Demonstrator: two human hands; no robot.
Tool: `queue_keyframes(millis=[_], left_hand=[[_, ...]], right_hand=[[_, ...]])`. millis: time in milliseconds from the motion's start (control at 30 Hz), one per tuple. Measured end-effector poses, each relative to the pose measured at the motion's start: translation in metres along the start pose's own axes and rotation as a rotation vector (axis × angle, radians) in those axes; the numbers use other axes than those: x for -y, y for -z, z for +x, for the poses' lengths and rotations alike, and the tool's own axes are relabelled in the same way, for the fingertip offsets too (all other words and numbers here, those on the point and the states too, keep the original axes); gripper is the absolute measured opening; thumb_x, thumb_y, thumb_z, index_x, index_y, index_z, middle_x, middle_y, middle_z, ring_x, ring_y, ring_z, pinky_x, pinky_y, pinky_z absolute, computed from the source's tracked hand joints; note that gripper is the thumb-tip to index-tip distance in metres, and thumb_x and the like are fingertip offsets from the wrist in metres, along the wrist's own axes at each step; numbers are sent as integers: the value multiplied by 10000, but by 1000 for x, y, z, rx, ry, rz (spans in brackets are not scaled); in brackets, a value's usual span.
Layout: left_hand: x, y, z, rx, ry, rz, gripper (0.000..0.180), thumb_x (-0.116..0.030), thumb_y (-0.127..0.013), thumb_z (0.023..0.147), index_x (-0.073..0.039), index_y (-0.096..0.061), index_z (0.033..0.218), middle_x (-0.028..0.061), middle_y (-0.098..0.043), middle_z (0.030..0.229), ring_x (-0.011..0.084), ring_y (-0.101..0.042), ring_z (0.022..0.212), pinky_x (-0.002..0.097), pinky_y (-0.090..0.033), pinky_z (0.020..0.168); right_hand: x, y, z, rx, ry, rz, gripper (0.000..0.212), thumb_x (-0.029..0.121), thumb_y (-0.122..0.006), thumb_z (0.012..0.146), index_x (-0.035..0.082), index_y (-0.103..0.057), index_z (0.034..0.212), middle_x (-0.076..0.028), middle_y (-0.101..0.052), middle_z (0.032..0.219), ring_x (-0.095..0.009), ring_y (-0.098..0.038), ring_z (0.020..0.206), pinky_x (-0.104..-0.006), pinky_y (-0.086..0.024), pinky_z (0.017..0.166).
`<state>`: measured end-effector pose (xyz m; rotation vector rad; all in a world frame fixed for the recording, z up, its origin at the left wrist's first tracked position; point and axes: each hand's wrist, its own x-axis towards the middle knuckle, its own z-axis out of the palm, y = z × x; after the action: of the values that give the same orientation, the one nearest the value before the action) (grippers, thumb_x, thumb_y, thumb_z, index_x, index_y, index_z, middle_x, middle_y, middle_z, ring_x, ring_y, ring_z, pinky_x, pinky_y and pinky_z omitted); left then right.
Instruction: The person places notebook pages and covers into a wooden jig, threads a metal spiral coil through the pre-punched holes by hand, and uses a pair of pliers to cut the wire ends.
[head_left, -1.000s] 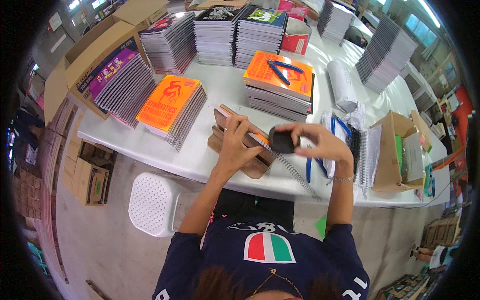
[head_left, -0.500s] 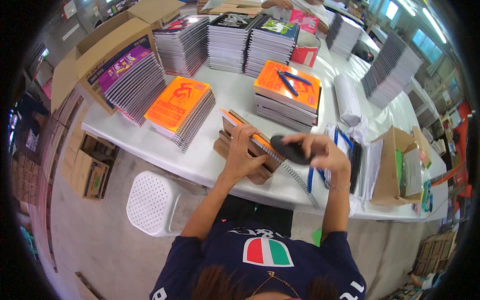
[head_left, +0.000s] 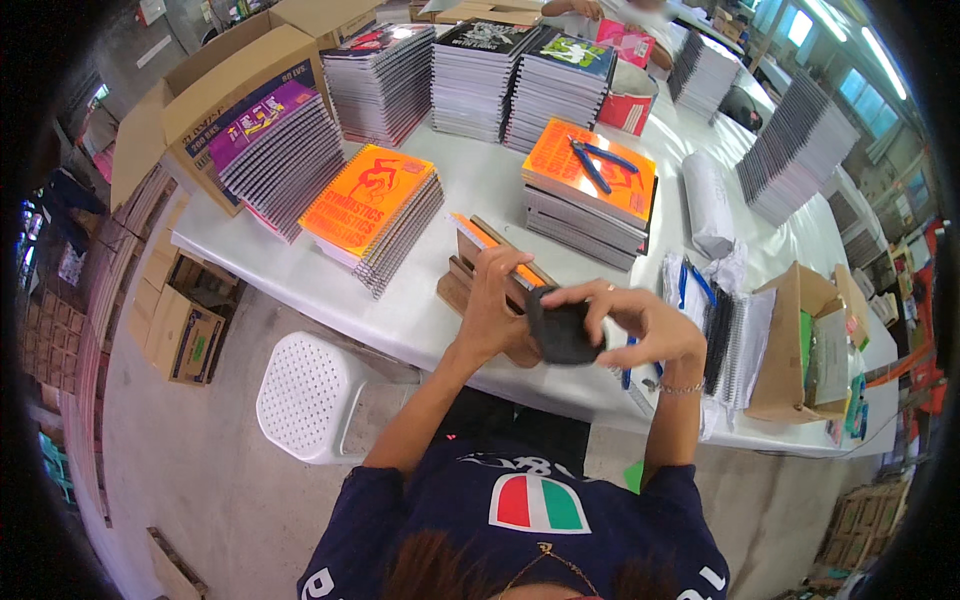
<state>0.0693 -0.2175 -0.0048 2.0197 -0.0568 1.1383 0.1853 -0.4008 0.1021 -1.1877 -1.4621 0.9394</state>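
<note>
An orange-covered notebook (head_left: 474, 230) stands on edge in a wooden holder (head_left: 457, 292) at the near table edge. My left hand (head_left: 490, 308) is closed around the notebook and holder, thumb on the near side. In my right hand (head_left: 645, 325) is a dark, rounded, flat-faced object (head_left: 566, 332) of unclear kind, held against the notebook's right end. It hides the notebook's spine there. Part of a wire coil (head_left: 638, 400) shows below my right hand. Farther back, blue-handled cutters (head_left: 603, 163) lie on a stack of orange notebooks (head_left: 585, 205).
Another orange notebook stack (head_left: 372, 205) and a purple-topped stack (head_left: 268, 150) stand left, beside an open carton (head_left: 240, 95). Right are a white roll (head_left: 707, 205), blue-handled pliers (head_left: 698, 282), wire coils (head_left: 735, 335) and a cardboard box (head_left: 785, 350). A white stool (head_left: 308, 395) stands below. Another person's hand (head_left: 583, 8) is at the back.
My right hand has brought the dark object left and nearer, turning its broad face toward me, over the notebook's end. My left hand keeps its grip. The whole view has shifted slightly.
</note>
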Motion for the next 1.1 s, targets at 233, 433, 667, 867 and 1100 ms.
queue_keyframes(millis=[233,433,667,867,1100], left_hand=[[-5,-3,4,-34,-21,67,898,-47,-827,539,-93,-383,1319,162,-428,1229,351,-403,1188,430,-341,1028],[1,-6,-6,-64,-35,-8,994,-62,-840,548,-100,-311,1388,181,-370,1287,355,-403,1201,452,-330,1038],[1,4,2,-42,-53,71,981,-45,-823,597,-89,-275,1409,179,-410,1252,334,-420,1182,459,-342,1024],[2,6,2,-30,-109,96,981,-104,-846,613,-86,-274,1409,177,-391,1281,339,-412,1217,466,-329,1041],[8,34,20,44,65,253,849,-177,-889,545,-108,-453,1270,183,-357,1344,371,-332,1289,468,-307,1074]], right_hand=[[-34,19,1,-261,-161,123,239,182,-772,731,79,-567,798,-157,-544,1329,-222,-488,1231,-379,-341,1056],[-18,18,10,-60,-119,23,221,157,-756,747,74,-556,793,-183,-542,1318,-242,-461,1246,-368,-325,1058],[-24,23,24,-111,-206,77,156,105,-708,794,71,-559,829,-118,-585,1235,-164,-486,1170,-312,-368,999],[-43,34,33,-208,-315,-298,217,152,-741,785,57,-563,865,-102,-599,1191,-163,-512,1104,-318,-380,978],[-35,41,34,-261,-240,-14,214,196,-721,804,74,-555,862,-97,-581,1201,-129,-500,1082,-302,-392,959]])
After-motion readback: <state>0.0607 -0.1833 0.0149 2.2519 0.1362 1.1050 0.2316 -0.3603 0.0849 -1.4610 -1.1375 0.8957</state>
